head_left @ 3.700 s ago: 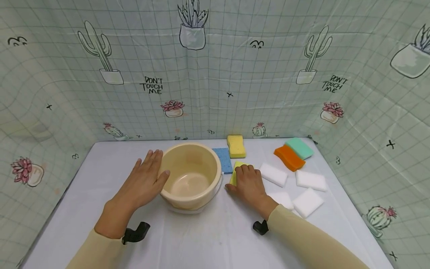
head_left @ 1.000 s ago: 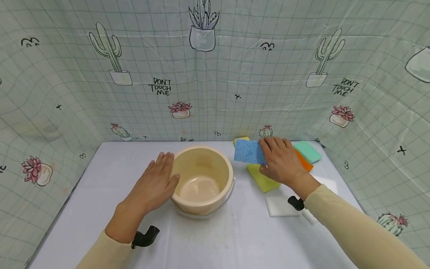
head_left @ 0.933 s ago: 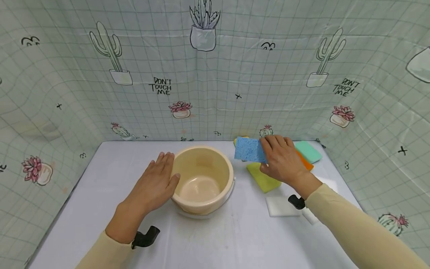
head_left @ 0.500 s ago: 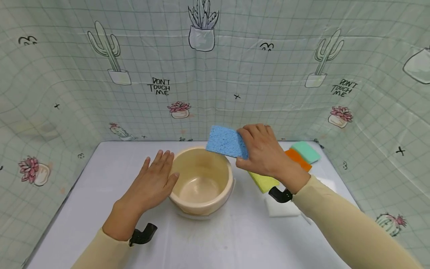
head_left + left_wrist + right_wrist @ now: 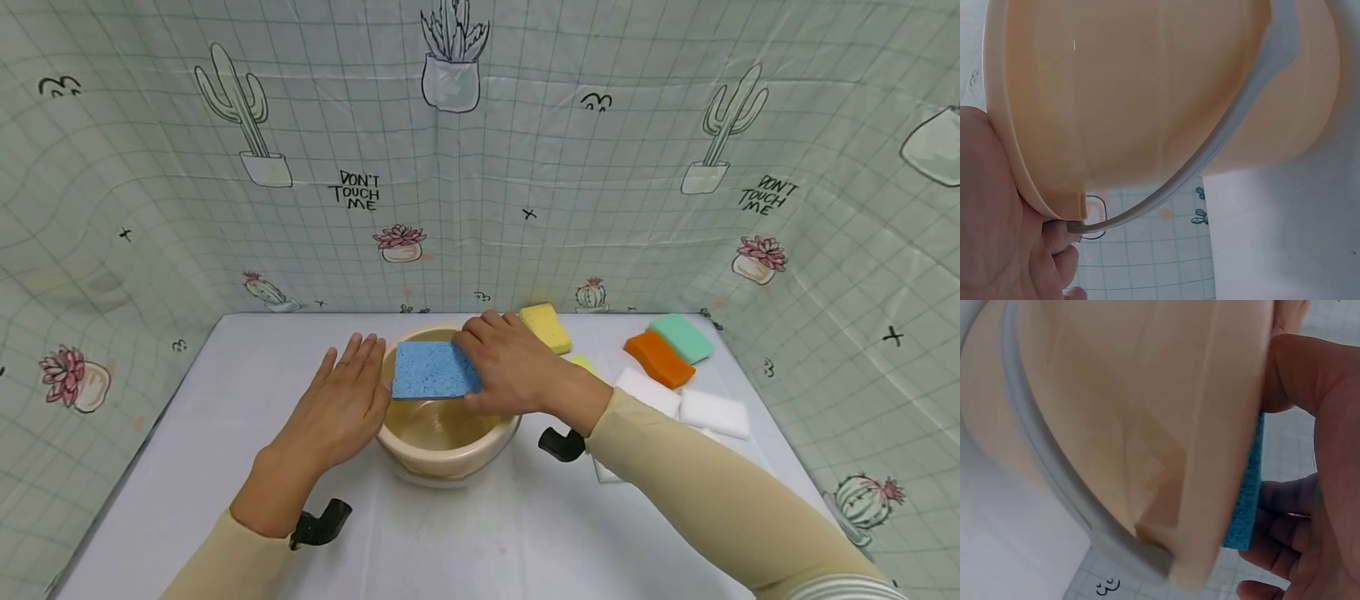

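A cream bucket (image 5: 442, 462) with a grey handle (image 5: 1210, 147) stands mid-table in the head view. Over its opening, my right hand (image 5: 517, 367) holds a flat blue sponge (image 5: 431, 371) by its right end, thumb on the near side and fingers on the far side. The sponge covers the back half of the opening in the head view. My left hand (image 5: 341, 404) rests against the bucket's left rim with straight fingers. In the left wrist view, its palm lies along the rim (image 5: 1007, 150).
Right of the bucket lie a yellow sponge (image 5: 546, 327), an orange sponge (image 5: 660, 358), a mint-green sponge (image 5: 682, 337) and several white sponges (image 5: 715, 412). A yellow-green sponge (image 5: 582, 362) is mostly hidden behind my right forearm. A patterned curtain (image 5: 480, 167) rises behind the table.
My right hand has moved the yellow-green sponge rightward, let it go, taken the blue sponge and carried it left over the bucket. The left hand stays at the rim.
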